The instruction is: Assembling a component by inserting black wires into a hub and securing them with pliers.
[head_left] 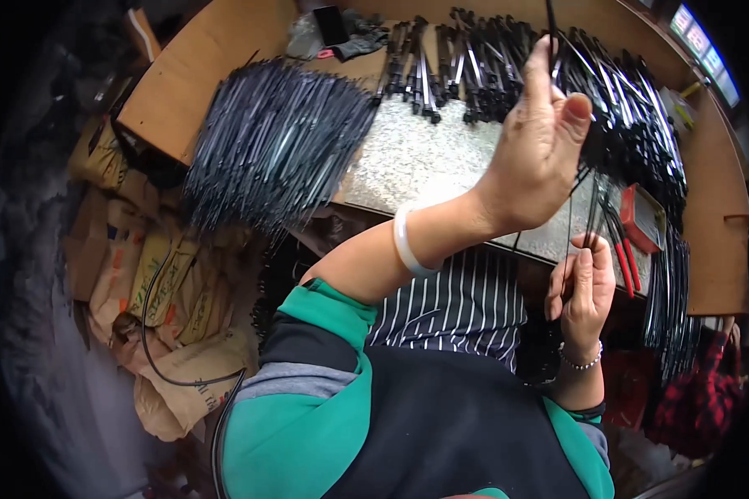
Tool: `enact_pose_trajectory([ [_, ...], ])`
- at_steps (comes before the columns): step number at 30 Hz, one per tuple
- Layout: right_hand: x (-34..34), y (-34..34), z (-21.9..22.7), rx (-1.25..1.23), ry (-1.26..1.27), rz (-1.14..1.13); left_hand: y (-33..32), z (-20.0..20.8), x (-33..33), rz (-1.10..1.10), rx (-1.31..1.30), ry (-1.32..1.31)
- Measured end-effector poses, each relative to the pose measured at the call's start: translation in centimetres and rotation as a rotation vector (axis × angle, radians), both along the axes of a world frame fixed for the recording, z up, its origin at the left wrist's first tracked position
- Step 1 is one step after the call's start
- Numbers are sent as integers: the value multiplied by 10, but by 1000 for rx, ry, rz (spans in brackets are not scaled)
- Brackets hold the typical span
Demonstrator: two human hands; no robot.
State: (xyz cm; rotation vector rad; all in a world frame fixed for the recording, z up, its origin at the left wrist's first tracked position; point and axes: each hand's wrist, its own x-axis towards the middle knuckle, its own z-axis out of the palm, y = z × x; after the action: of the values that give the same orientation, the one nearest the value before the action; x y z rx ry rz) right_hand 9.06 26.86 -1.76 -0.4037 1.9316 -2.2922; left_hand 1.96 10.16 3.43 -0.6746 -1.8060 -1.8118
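Note:
My left hand (531, 150) is raised over the bench, its index finger pointing up and its thumb apart. A thin black cable tie (551, 23) stands up along the index fingertip and seems held there; the other fingers are hidden. Lower and to the right, my right hand (587, 287) pinches several thin black cable ties (592, 208) upright between thumb and fingers. Their upper ends run into a dark cluster beside my left hand. Red-handled pliers (623, 254) lie just right of my right hand, next to a small red box (643, 218).
A wide pile of loose black cable ties (279, 141) overhangs the bench's left front edge. Bundled ties (491, 62) line the back of the speckled bench top (420, 158). Wooden panels (179, 79) enclose it. Sacks (195, 378) and a black cable (154, 333) are at left.

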Motion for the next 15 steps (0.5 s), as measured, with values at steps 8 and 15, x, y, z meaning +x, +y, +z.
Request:
enact_pose_trajectory([
  [8,-12,9,25,-307,-151,107,18,-71,10,-224,359,-484],
  [15,-1,34,36,-258,-216,229,-10,-77,-66,-120,432,-727],
])
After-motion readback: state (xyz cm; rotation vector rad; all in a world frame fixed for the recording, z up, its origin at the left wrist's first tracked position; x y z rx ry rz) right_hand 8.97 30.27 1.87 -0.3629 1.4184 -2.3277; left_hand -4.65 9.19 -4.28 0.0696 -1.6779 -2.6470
